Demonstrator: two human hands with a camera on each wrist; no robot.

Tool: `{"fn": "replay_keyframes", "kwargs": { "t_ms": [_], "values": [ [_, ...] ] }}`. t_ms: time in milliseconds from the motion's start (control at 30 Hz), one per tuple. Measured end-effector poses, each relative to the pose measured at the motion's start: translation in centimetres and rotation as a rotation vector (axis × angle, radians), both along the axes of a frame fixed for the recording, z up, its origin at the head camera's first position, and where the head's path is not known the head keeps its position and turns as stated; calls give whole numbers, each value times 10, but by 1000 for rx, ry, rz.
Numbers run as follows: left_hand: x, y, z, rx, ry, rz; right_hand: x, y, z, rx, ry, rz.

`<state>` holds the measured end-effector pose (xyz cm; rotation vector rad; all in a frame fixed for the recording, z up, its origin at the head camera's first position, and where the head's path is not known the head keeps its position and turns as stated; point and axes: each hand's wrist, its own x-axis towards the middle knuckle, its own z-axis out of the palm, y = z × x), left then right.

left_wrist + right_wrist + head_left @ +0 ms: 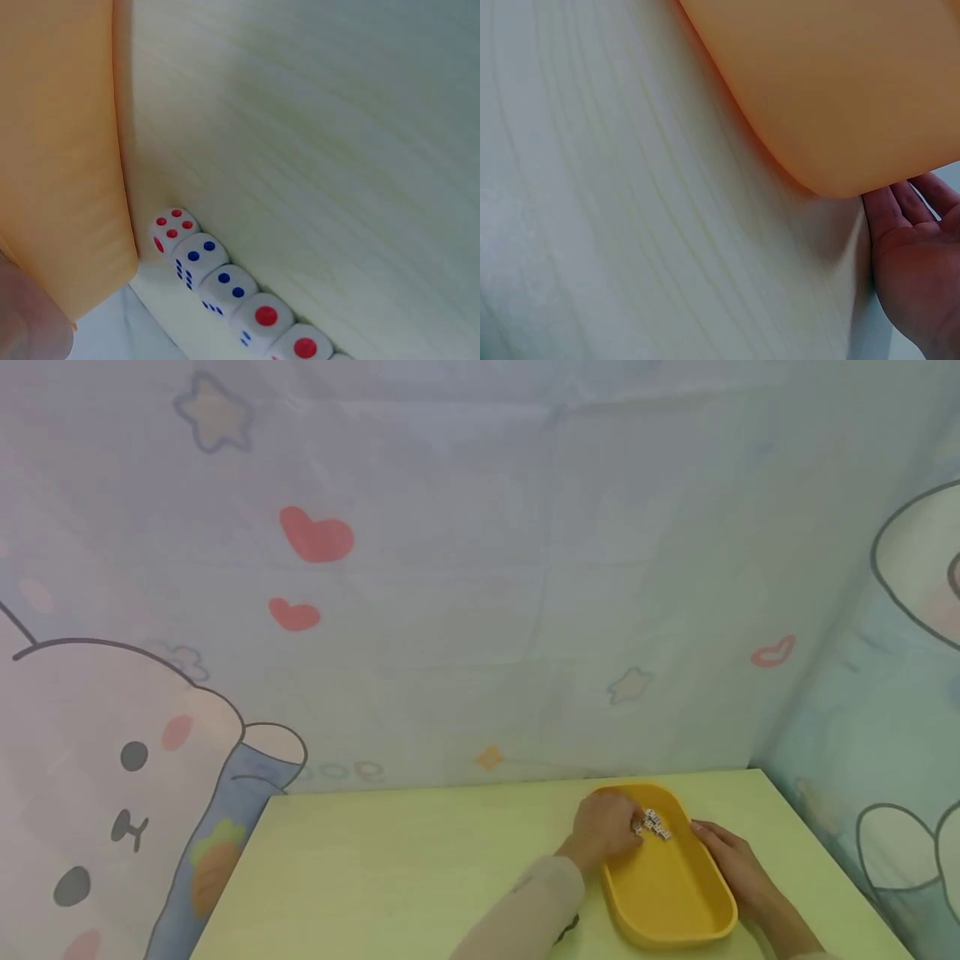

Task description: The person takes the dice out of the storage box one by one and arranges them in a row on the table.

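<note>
From where I'm standing, the left hand (606, 825) is bending down into the far left part of the yellow tray (667, 902), and its own knuckles are hiding the fingertips, so I can't tell whether they are pinching anything. A small cluster of white dice (657, 829) is lying right beside those fingers on the tray's floor, too small and crowded for me to count. The right hand (731, 862) is resting against the tray's outer right side, fingers fairly straight, with the tips disappearing behind the wall in the right wrist view. Outside the tray, a row of dice (229, 287) is running along the tabletop; 5 are showing, and a 6th is being cut off by the left wrist view's lower edge. The left sleeve (525, 910) is covering part of the table, and something dark (567, 929) is peeking out beside it, impossible to make out. The tray is sitting toward the right of the pale yellow-green table (405, 868), while a pastel cloth (450, 527) with hearts, stars and cartoon animals is hanging behind.
</note>
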<state>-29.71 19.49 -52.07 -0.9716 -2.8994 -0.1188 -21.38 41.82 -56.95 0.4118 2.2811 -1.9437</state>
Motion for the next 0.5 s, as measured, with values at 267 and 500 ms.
{"fn": "replay_keyframes", "kwargs": {
  "t_ms": [267,500],
  "values": [
    [1,4,-3,-49,27,6,1,0,0,-9,12,-9],
    [3,4,-3,-111,30,6,-1,0,-1,-27,-7,-21]
  ]
}}
